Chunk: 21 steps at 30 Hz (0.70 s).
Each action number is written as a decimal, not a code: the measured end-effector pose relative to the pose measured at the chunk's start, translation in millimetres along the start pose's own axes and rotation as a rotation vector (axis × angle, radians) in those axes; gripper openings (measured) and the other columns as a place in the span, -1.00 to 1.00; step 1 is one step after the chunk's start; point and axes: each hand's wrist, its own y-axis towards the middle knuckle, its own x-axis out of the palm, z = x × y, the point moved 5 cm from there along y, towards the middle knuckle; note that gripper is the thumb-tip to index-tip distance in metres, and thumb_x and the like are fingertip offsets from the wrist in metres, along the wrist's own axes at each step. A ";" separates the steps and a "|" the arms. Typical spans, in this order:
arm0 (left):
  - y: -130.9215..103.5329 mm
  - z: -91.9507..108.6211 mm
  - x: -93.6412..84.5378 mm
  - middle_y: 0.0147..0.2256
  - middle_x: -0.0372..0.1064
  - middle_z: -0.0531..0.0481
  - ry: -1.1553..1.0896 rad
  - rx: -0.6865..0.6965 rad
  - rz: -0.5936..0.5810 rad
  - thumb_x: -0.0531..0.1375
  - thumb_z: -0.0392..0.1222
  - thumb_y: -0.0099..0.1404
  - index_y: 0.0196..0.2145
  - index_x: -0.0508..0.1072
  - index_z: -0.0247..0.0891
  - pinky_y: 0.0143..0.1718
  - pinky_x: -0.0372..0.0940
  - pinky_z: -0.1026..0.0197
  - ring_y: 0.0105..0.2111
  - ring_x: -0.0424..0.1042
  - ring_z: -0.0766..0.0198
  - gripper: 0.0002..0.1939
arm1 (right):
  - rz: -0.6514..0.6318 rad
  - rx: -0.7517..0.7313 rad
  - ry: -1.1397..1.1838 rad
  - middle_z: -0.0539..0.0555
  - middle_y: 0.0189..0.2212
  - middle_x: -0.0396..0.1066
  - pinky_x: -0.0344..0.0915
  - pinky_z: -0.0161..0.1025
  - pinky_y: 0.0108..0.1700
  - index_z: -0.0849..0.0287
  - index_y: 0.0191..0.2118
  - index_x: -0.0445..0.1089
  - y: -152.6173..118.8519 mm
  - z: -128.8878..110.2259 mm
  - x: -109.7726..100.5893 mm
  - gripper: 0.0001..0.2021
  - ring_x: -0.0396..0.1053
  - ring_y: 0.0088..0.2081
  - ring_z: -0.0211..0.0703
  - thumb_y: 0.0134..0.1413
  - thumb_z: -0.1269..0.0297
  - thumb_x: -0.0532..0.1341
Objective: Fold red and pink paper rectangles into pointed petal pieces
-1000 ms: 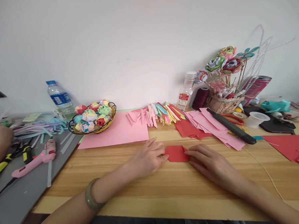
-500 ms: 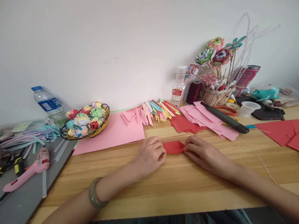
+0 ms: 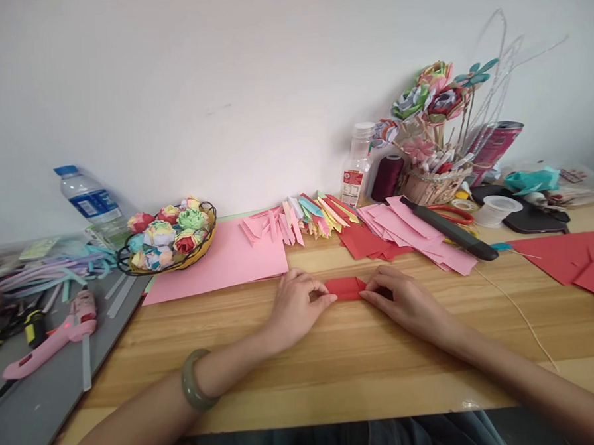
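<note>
From my end of the feed, the red paper (image 3: pixel 344 288) sits a little below and right of the middle of the frame, over the tabletop (image 3: pixel 335 386). The left hand (image 3: pixel 299 309) has its grip nearly closed, thumb and fingers pinching the paper's left end; the right hand (image 3: pixel 415 302) pinches the right end in the same way. I take it that holding both ends keeps the small piece level and its long creased edge straight, with the middle unblocked to my view.

The wide strip of tabletop at lower centre probably serves as elbow room. Stock lies in an arc above the hands: the pink sheet (image 3: pixel 240 272) left of centre, the folded paper strips (image 3: pixel 297 222) at centre, the pink slips (image 3: pixel 422 236) to the right, all likely placed for a short reach. The dark-handled tool (image 3: pixel 449 228) rests across those slips, perhaps just parked there. The pink glue gun (image 3: pixel 49 342) lies at lower left on a grey surface (image 3: pixel 43 422), apart from the paper, which seems sensible.
</note>
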 end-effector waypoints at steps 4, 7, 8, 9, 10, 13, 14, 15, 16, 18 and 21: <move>0.7 1.5 0.2 -0.44 0.44 0.05 0.000 -0.032 0.020 0.24 -0.19 0.18 -0.47 0.50 -0.20 -0.19 0.22 0.09 -0.27 0.27 0.19 -0.90 | -0.001 0.026 -0.039 0.06 -0.48 0.30 0.23 -0.22 -0.36 0.18 -0.47 0.34 0.3 -0.2 2.1 -0.80 0.29 -0.42 -0.16 0.14 0.29 0.09; 1.2 4.0 0.4 -0.45 0.43 0.05 0.021 -0.054 0.026 0.26 -0.23 0.16 -0.51 0.48 -0.20 -0.21 0.22 0.08 -0.27 0.26 0.18 -0.90 | -0.012 0.038 -0.071 0.06 -0.49 0.30 0.22 -0.23 -0.36 0.18 -0.48 0.32 1.4 -1.4 2.4 -0.81 0.29 -0.42 -0.16 0.13 0.30 0.09; 1.2 5.3 0.4 -0.46 0.42 0.05 0.043 -0.051 0.031 0.26 -0.23 0.15 -0.52 0.47 -0.21 -0.21 0.21 0.08 -0.28 0.26 0.17 -0.89 | -0.016 0.042 -0.082 0.06 -0.49 0.31 0.22 -0.23 -0.36 0.18 -0.49 0.32 2.1 -1.8 2.2 -0.81 0.29 -0.42 -0.16 0.12 0.31 0.09; 1.1 6.9 0.3 -0.47 0.41 0.05 0.073 -0.040 0.038 0.25 -0.22 0.15 -0.54 0.46 -0.21 -0.20 0.21 0.07 -0.28 0.25 0.17 -0.88 | -0.019 0.045 -0.094 0.06 -0.50 0.31 0.21 -0.24 -0.37 0.18 -0.50 0.31 3.0 -2.2 2.1 -0.81 0.29 -0.43 -0.16 0.11 0.31 0.10; 1.0 8.6 0.1 -0.48 0.40 0.04 0.106 -0.023 0.049 0.25 -0.22 0.15 -0.54 0.45 -0.21 -0.19 0.20 0.06 -0.27 0.25 0.16 -0.87 | -0.023 0.048 -0.107 0.05 -0.50 0.31 0.21 -0.24 -0.38 0.17 -0.50 0.30 4.0 -2.6 1.9 -0.81 0.29 -0.44 -0.17 0.10 0.32 0.10; 0.3 12.9 -0.6 -0.47 0.39 0.03 0.193 0.025 0.069 0.25 -0.21 0.14 -0.55 0.43 -0.21 -0.15 0.17 0.03 -0.25 0.23 0.14 -0.86 | -0.028 0.050 -0.147 0.05 -0.53 0.31 0.19 -0.26 -0.42 0.16 -0.54 0.26 6.6 -3.7 1.5 -0.81 0.29 -0.46 -0.16 0.07 0.32 0.11; 0.2 13.5 -0.6 -0.47 0.38 0.03 0.208 0.030 0.068 0.25 -0.21 0.14 -0.55 0.43 -0.21 -0.14 0.16 0.02 -0.24 0.23 0.14 -0.86 | -0.029 0.049 -0.160 0.04 -0.53 0.30 0.18 -0.26 -0.42 0.15 -0.55 0.25 7.1 -4.1 1.5 -0.80 0.28 -0.47 -0.16 0.07 0.32 0.11; 0.3 13.8 -0.7 -0.47 0.38 0.03 0.216 0.030 0.064 0.25 -0.21 0.14 -0.55 0.43 -0.21 -0.14 0.16 0.02 -0.24 0.23 0.13 -0.86 | -0.029 0.047 -0.173 0.04 -0.54 0.30 0.18 -0.26 -0.42 0.15 -0.56 0.24 7.4 -4.4 1.6 -0.80 0.28 -0.47 -0.16 0.06 0.32 0.12; 0.5 13.8 -0.6 -0.46 0.39 0.03 0.218 0.028 0.058 0.25 -0.21 0.14 -0.55 0.42 -0.21 -0.14 0.15 0.02 -0.24 0.23 0.13 -0.86 | -0.030 0.045 -0.184 0.04 -0.54 0.30 0.18 -0.26 -0.42 0.15 -0.56 0.24 7.5 -4.7 1.7 -0.80 0.28 -0.47 -0.16 0.06 0.32 0.11; 1.1 13.5 -0.5 -0.47 0.38 0.03 0.211 0.017 0.044 0.25 -0.21 0.14 -0.56 0.42 -0.21 -0.15 0.15 0.01 -0.23 0.23 0.13 -0.85 | -0.031 0.041 -0.208 0.05 -0.53 0.29 0.18 -0.25 -0.42 0.15 -0.55 0.23 7.0 -4.8 2.0 -0.80 0.27 -0.47 -0.16 0.07 0.31 0.11; 1.9 12.8 -0.2 -0.47 0.38 0.03 0.197 -0.005 0.027 0.26 -0.22 0.13 -0.56 0.41 -0.21 -0.17 0.15 0.02 -0.24 0.23 0.13 -0.85 | -0.031 0.036 -0.239 0.05 -0.52 0.28 0.17 -0.23 -0.42 0.15 -0.53 0.22 5.4 -3.5 2.6 -0.82 0.26 -0.46 -0.14 0.07 0.30 0.12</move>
